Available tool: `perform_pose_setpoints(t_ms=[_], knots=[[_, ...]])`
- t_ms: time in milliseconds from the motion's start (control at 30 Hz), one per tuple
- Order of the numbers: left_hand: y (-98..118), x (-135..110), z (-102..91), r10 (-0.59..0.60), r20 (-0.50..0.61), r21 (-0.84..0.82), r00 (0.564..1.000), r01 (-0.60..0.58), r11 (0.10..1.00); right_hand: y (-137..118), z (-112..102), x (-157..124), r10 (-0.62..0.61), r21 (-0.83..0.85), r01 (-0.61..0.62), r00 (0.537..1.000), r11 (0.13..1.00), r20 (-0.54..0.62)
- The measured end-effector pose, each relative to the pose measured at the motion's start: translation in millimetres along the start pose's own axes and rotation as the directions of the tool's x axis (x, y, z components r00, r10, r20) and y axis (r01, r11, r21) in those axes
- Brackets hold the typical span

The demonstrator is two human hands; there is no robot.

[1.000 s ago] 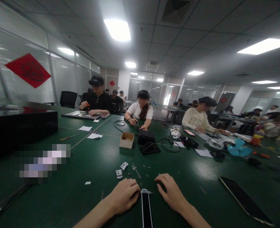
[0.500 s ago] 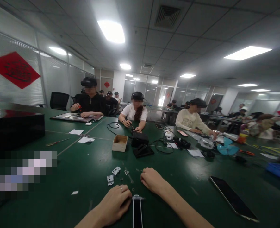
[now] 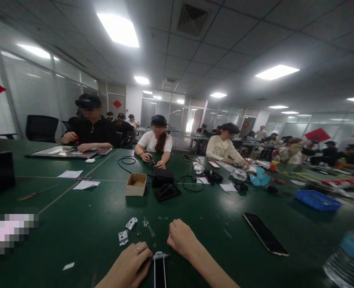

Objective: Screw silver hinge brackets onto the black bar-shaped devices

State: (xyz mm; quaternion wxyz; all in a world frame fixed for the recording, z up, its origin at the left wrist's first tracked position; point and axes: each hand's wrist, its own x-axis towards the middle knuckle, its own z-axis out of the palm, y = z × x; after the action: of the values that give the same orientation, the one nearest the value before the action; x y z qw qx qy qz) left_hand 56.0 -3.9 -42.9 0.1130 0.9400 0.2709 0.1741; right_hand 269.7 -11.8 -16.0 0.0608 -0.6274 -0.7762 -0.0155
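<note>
My left hand [image 3: 130, 265] lies curled on the green table [image 3: 83, 228], its fingers closed against the top end of a narrow black strip with a metal tip [image 3: 159, 268]. My right hand [image 3: 181, 239] rests knuckles-up just right of that tip, its fingers folded under and hidden. Two small metal brackets [image 3: 127, 230] and several tiny screws [image 3: 148, 229] lie just beyond my left hand.
A small cardboard box [image 3: 136, 185] and a black device with cables [image 3: 165, 184] sit further out. A phone [image 3: 265, 233] lies to the right, a water bottle [image 3: 349, 258] at the right edge, a blue tray [image 3: 317, 200] beyond. Three people work across the table.
The view has swung to the right, bringing the bottle and blue tray into sight. My right hand has drawn in toward the strip's tip; my left hand stays on it.
</note>
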Motion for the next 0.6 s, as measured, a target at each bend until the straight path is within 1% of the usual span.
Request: perform_pose_setpoints(t_ms=[100,200,267,333,433,500,600], knots=[[-4,0,4.3,0.012,-0.026,-0.013,1.000,-0.012,1.000,6,7,-19,0.015,0.089,-0.009,0.998,0.996,-0.069],[-6,-1,5.7,0.029,-0.047,-0.020,0.998,-0.030,0.999,7,13,-36,0.010,0.212,0.024,0.988,0.977,-0.155],[-5,-2,5.9,0.048,-0.067,-0.020,0.997,-0.049,0.999,4,18,-43,0.002,0.316,0.061,0.981,0.947,-0.195],[-3,-2,6.4,0.055,-0.095,-0.010,0.994,-0.056,0.998,0,25,-46,-0.009,0.397,0.105,0.972,0.912,-0.236],[-2,-3,7.5,0.033,-0.135,0.003,0.990,-0.033,0.999,-5,34,-45,0.021,0.451,0.120,0.955,0.885,-0.295],[-2,-3,7.6,0.048,-0.127,0.006,0.991,-0.047,0.999,-5,36,-44,0.037,0.460,0.124,0.945,0.879,-0.326],[-3,-3,5.9,0.063,-0.097,0.014,0.993,-0.062,0.998,-3,32,-43,0.018,0.482,0.161,0.938,0.861,-0.345]])
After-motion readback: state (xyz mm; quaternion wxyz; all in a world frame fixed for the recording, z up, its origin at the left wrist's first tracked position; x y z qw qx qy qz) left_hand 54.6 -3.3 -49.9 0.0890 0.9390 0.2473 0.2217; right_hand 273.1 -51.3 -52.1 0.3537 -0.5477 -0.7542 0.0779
